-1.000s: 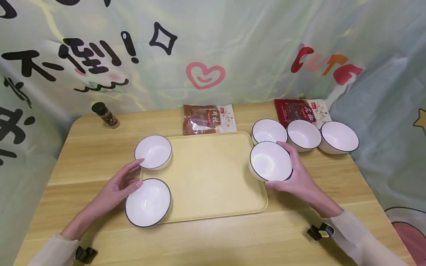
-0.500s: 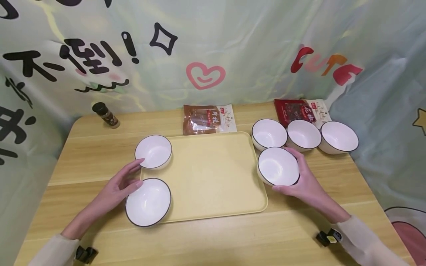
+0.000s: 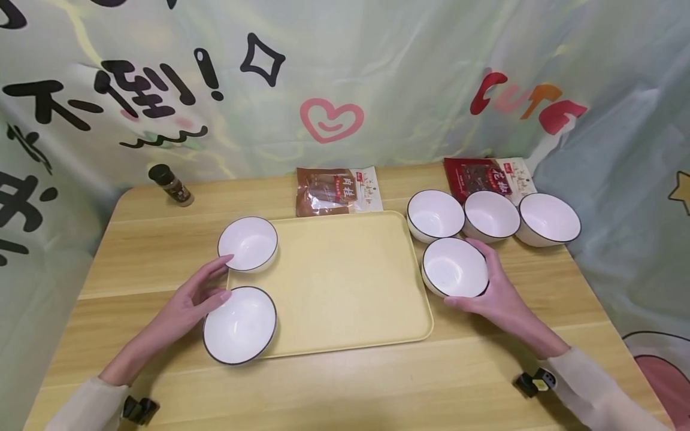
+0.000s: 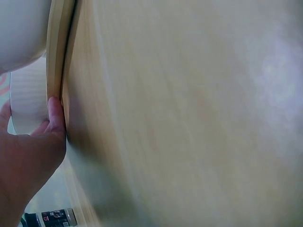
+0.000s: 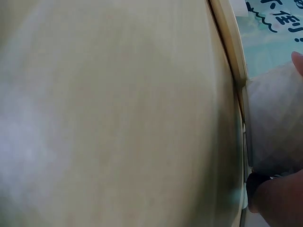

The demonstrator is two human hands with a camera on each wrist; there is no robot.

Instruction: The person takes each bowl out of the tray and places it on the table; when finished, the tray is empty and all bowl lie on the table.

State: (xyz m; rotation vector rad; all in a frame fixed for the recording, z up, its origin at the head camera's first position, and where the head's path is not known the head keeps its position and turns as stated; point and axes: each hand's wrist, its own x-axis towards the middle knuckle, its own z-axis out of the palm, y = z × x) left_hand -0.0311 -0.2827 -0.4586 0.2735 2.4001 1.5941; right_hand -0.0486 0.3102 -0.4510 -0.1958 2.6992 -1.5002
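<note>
Gripped bowl: round glossy white bowl with dark rim [image 3: 455,267], at the right edge of the pale-yellow rectangular tray [image 3: 345,281]; can't tell if its base is touching down
Your right hand [image 3: 500,293]: holding that bowl from its right side, thumb nearest you
Your left hand [image 3: 185,305]: thumb and forefinger spread wide, reaching the far-left white bowl [image 3: 248,244] and near-left white bowl [image 3: 239,326]; both overlap the tray's left side
Back right: row of three white dark-rimmed bowls [image 3: 492,215], red-and-white plastic packet [image 3: 487,178] behind
Back middle: brown-and-white plastic packet [image 3: 338,191]
Back left: dark-capped spice bottle [image 3: 171,185], on the wood-grain table [image 3: 345,389]
</note>
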